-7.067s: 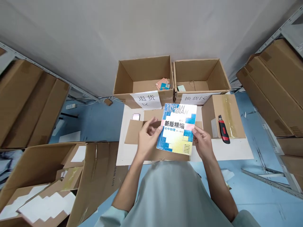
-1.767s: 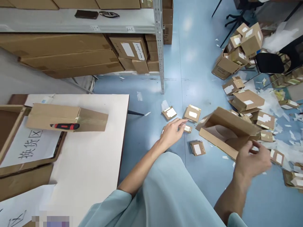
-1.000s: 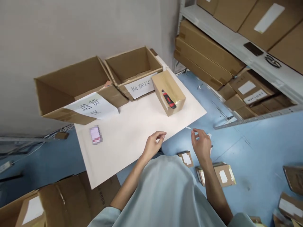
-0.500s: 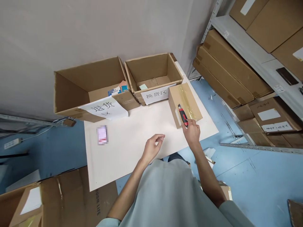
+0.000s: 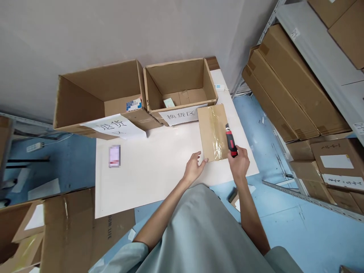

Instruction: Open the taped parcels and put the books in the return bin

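A taped cardboard box (image 5: 206,131) lies on the white table (image 5: 136,178), with shiny clear tape along its top. My right hand (image 5: 239,162) grips a red and black utility knife (image 5: 231,141) at the box's right edge, its tip pointing away from me. Fingers apart, my left hand (image 5: 195,167) is at the box's near left corner, the thumb close to or touching it; nothing is held in it.
Two open cartons with paper signs stand at the back: a larger left carton (image 5: 82,94) and a smaller right carton (image 5: 176,72). A blurred pinkish item (image 5: 114,156) lies at the table's left. Shelving with boxes (image 5: 295,87) rises on the right.
My left hand has come right to the box's near corner, its fingers spreading. The right hand with the utility knife has shifted to the box's right edge. The box appears turned, and the view has shifted.
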A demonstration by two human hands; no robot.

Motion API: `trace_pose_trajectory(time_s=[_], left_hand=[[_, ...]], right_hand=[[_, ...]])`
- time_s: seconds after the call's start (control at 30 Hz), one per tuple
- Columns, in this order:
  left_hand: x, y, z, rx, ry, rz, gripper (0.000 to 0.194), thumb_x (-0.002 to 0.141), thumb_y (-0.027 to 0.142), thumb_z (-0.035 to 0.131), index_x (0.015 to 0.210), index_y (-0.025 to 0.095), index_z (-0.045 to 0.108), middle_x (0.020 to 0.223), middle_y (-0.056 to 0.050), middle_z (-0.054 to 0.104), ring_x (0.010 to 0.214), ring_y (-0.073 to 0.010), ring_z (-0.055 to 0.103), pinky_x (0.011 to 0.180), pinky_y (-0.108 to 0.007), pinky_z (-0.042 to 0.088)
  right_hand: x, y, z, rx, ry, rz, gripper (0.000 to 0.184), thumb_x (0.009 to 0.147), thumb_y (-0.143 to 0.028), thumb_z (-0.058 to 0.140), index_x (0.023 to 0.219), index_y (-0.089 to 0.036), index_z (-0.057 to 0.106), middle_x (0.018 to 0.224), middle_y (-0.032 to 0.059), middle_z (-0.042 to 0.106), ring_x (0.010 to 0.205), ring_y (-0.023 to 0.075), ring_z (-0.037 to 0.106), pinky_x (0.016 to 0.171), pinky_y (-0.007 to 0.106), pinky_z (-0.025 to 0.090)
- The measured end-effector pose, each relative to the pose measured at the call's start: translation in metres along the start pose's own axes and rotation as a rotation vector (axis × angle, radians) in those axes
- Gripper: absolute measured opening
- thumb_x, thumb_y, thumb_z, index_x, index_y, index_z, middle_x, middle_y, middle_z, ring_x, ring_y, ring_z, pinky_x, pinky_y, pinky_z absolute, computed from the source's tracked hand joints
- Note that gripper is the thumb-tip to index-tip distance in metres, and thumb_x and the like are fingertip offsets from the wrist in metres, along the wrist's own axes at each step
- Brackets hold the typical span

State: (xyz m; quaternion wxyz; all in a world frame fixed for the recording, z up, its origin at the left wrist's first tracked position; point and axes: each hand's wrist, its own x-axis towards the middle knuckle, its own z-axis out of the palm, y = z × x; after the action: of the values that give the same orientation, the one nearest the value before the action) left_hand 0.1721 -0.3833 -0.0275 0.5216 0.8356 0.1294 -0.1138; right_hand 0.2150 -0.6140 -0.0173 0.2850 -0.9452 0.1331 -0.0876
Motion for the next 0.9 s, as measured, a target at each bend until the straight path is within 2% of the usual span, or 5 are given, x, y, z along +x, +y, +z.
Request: trace_pose_trajectory(time_s=[0.2, 0.3, 0.43, 0.63, 0.9], left_hand=[[0.013, 0.000, 0.025, -0.042, 0.055, -0.059, 0.042, 0.104, 0.041, 0.072, 0.140, 0.018, 0.072, 0.149, -0.020, 0.073, 0.130, -0.0343, 0.078, 0.111, -0.052, 0.065], [0.009, -0.003, 0.021, -0.137, 0.096, -0.088, 0.041, 0.104, 0.040, 0.072, 0.139, 0.019, 0.074, 0.147, -0.018, 0.075, 0.126, -0.0306, 0.080, 0.109, -0.046, 0.067], [0.000, -0.008, 0.004, -0.176, 0.154, -0.116, 0.044, 0.100, 0.041, 0.074, 0.137, 0.019, 0.075, 0.146, -0.017, 0.076, 0.122, -0.0296, 0.081, 0.106, -0.045, 0.068], [-0.029, -0.041, -0.049, -0.082, 0.278, -0.190, 0.053, 0.094, 0.055, 0.075, 0.133, 0.019, 0.078, 0.133, -0.016, 0.082, 0.114, -0.0320, 0.080, 0.105, -0.048, 0.064], [-0.087, -0.118, -0.161, -0.055, 0.386, -0.236, 0.063, 0.086, 0.067, 0.077, 0.128, 0.020, 0.078, 0.126, -0.014, 0.082, 0.115, -0.0332, 0.076, 0.105, -0.046, 0.062]], right_hand=[[0.035, 0.033, -0.002, 0.463, -0.197, 0.374, 0.057, 0.081, -0.062, 0.074, 0.111, -0.015, 0.087, 0.111, 0.0151, 0.087, 0.087, 0.0271, 0.076, 0.081, 0.040, 0.061], [0.034, 0.032, -0.002, 0.593, -0.310, 0.444, 0.066, 0.077, -0.064, 0.078, 0.114, -0.011, 0.087, 0.102, 0.0132, 0.086, 0.074, 0.0211, 0.069, 0.063, 0.033, 0.054], [0.018, 0.019, -0.004, 0.653, -0.386, 0.453, 0.064, 0.074, -0.061, 0.085, 0.112, -0.010, 0.086, 0.094, 0.0095, 0.084, 0.056, 0.0120, 0.054, 0.057, 0.033, 0.051], [-0.034, -0.016, 0.008, 0.734, -0.582, 0.480, 0.056, 0.062, -0.057, 0.094, 0.098, -0.016, 0.083, 0.101, 0.0115, 0.085, 0.058, 0.0133, 0.057, 0.049, 0.030, 0.045], [-0.140, -0.096, 0.060, 0.764, -0.926, 0.471, 0.043, 0.059, -0.054, 0.096, 0.078, -0.022, 0.073, 0.078, 0.0024, 0.081, 0.049, 0.0106, 0.050, 0.045, 0.029, 0.041]])
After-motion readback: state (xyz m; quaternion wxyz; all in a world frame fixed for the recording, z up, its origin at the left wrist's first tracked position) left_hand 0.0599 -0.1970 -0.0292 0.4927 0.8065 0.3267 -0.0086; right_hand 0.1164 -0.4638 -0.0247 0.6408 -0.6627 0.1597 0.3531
